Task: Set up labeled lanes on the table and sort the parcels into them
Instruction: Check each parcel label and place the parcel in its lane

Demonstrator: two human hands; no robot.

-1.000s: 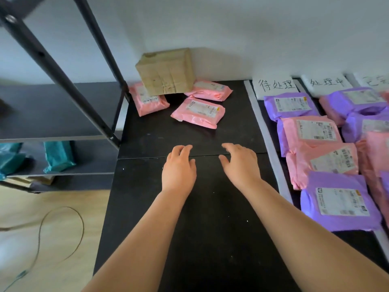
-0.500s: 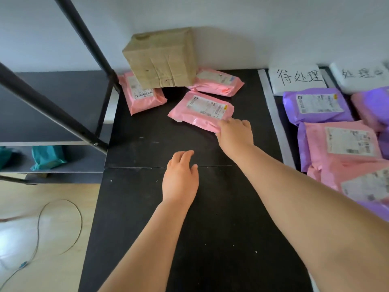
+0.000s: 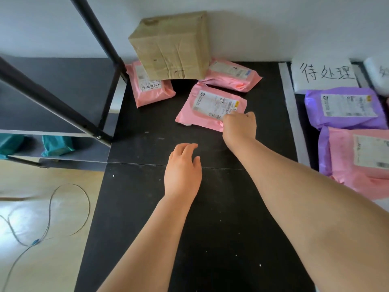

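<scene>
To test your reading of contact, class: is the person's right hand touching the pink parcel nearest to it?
Touching. The head view shows the right hand with its fingers curled over the near right corner of the pink parcel, no gap between them.

brown cardboard box (image 3: 172,47) at back of black table (image 3: 210,239) | pink plastic mailer (image 3: 151,89) left of box, second pink mailer (image 3: 233,76) right | third pink mailer (image 3: 202,114) in front | white paper label (image 3: 324,74) right, purple plastic mailer (image 3: 345,108) before it

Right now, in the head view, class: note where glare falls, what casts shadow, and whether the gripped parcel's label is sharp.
Head view: glare whitens the lower-left floor; head view: the cardboard box shadows the wall beside it; head view: the label on the pink parcel, by the right hand, is unreadably soft.
</scene>
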